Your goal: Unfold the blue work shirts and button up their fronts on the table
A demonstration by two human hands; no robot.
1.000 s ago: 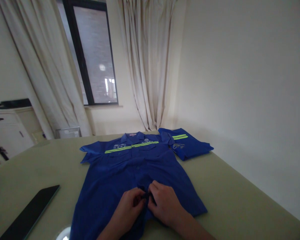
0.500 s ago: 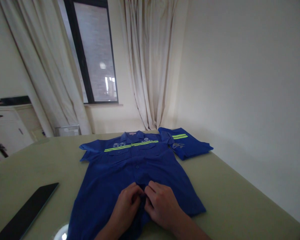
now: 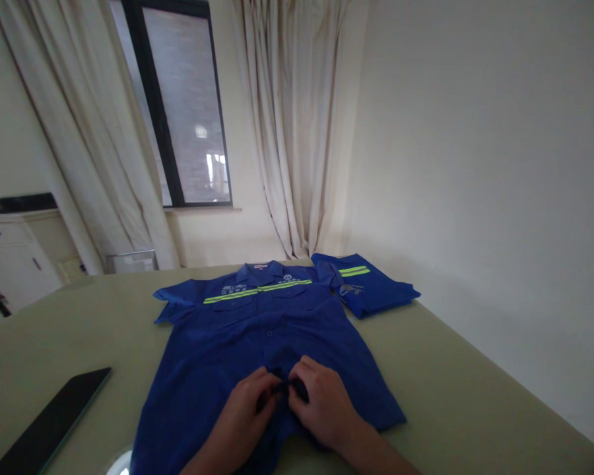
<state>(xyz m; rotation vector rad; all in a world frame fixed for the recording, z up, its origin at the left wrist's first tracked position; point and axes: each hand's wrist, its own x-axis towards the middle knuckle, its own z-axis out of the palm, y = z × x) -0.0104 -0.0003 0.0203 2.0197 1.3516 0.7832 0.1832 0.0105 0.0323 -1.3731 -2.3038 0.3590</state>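
A blue short-sleeved shirt [image 3: 208, 356] with yellow-green and silver stripes lies face up, its collar toward the far edge of the table [image 3: 455, 396]. My left hand [image 3: 247, 409] pinches the front placket near the hem, fingertips closed on the cloth. Close beside it on the right, my right hand [image 3: 321, 402] pinches the same placket, thumb and fingers bent. The small bit between the fingertips is dark and hard to make out. One button shows on the placket above my hands. The lower edge of the shirt is lifted and bunched under them.
Another blue garment [image 3: 381, 290], folded and striped, lies by the shirt's right sleeve. A dark flat tablet-like object [image 3: 54, 422] rests at the left, with a shiny white round item [image 3: 120, 464] at the bottom edge. A white cabinet [image 3: 17, 257], curtains and a window stand behind.
The fingers of both hands have shifted slightly at the placket, and my right hand's fingers have arched up more. The view has moved a little.
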